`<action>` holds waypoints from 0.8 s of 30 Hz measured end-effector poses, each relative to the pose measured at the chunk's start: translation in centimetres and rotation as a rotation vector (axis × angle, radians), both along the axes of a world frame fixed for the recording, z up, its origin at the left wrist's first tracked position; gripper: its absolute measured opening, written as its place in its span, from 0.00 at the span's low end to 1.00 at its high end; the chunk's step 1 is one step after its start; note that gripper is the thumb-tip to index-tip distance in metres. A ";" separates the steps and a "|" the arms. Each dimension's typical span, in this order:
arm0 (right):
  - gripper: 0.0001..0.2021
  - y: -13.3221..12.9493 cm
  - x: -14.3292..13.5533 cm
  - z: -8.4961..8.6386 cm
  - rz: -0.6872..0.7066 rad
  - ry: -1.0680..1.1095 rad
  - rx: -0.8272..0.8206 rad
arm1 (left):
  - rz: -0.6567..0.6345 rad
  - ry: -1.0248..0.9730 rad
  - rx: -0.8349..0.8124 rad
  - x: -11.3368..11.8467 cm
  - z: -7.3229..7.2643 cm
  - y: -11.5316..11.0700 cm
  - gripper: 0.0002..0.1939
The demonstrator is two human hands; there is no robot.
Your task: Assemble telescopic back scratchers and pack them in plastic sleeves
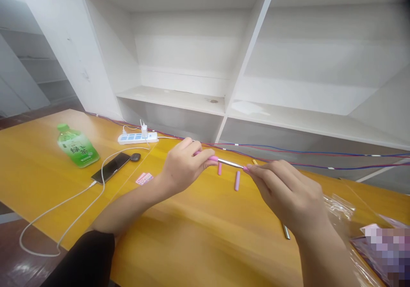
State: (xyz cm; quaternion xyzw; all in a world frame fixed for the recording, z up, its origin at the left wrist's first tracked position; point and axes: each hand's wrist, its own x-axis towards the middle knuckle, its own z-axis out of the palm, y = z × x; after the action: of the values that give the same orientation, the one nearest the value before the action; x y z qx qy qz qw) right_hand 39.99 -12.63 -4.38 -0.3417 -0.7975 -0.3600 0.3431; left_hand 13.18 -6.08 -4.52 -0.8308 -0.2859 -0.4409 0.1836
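Note:
A slim pen-like stick [230, 163] with a silver middle and pink ends is held level above the table. My left hand [184, 165] is closed round its left pink part, and my right hand [288, 188] pinches the pink tip at its right end. My fingers hide both outer ends, so its exact kind does not show. Below it on the table lie a short pink stick [219, 169] and a purple stick [237, 181]. A yellow piece [255, 162] shows just behind my right hand. Partly under that hand rests a dark, shiny stick [286, 231].
At left stand a green-capped tea bottle [77, 146], a phone [112, 167] on a white cable and a small black object [135, 157]. A power strip [138, 138] lies near the white shelves [179, 101]. Clear plastic wrapping [339, 208] is at right.

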 end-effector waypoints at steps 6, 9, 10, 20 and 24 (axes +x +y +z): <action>0.13 -0.1 0.0 -0.1 0.032 0.012 0.000 | -0.001 0.022 0.031 -0.5 0.6 -0.5 0.14; 0.13 -0.2 -0.1 0.0 0.045 0.008 0.004 | -0.005 0.025 0.032 -0.6 0.8 -0.7 0.14; 0.13 -0.2 -0.1 0.0 0.044 0.005 0.008 | -0.007 0.023 0.032 -0.6 0.9 -0.8 0.14; 0.15 -0.4 -0.2 0.5 0.053 0.013 -0.006 | -0.022 0.026 0.065 -0.7 1.1 -1.0 0.11; 0.16 -0.5 -0.2 0.8 -0.012 0.038 0.015 | -0.025 0.015 0.058 -0.9 1.3 -1.2 0.12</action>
State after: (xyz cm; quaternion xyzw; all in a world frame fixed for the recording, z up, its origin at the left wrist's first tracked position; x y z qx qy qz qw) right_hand 39.74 -13.11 -3.55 -0.3509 -0.7860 -0.3612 0.3586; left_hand 12.29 -7.31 -3.23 -0.8319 -0.2611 -0.4450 0.2042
